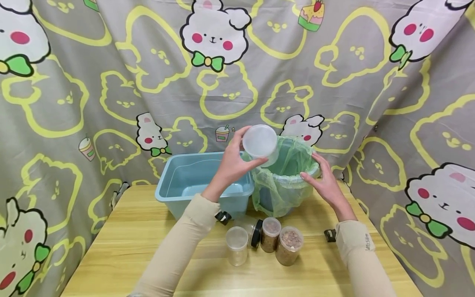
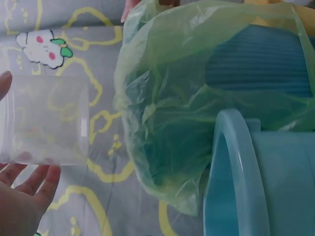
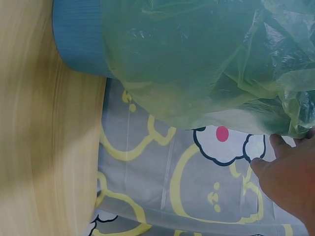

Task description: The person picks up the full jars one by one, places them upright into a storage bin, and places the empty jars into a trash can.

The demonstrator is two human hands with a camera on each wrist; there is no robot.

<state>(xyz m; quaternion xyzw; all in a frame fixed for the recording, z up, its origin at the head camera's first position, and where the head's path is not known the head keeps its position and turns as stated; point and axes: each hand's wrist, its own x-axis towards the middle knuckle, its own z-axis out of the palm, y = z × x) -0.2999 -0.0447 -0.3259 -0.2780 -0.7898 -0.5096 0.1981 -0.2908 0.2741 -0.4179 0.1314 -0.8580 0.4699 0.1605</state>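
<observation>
My left hand [image 1: 233, 159] grips a translucent plastic jar [image 1: 261, 142] with a whitish round end, tilted over the left rim of the trash bin. In the left wrist view, the jar [image 2: 49, 120] looks empty, with fingers and thumb on opposite sides. The blue trash bin [image 3: 81, 42] is lined with a thin green bag [image 1: 283, 194] folded over its rim. My right hand [image 1: 326, 181] holds the bin's right rim through the bag; in the right wrist view, some of its fingertips are hidden behind the bag's edge.
A light blue rectangular tub [image 1: 172, 192] stands left of the bin. In front are a clear upright jar [image 1: 236, 247], a jar lying down with a black lid [image 1: 257, 234], and two jars of brown pieces, one smaller [image 1: 271, 237] and one larger [image 1: 288, 247]. A patterned curtain [image 1: 222, 95] hangs behind.
</observation>
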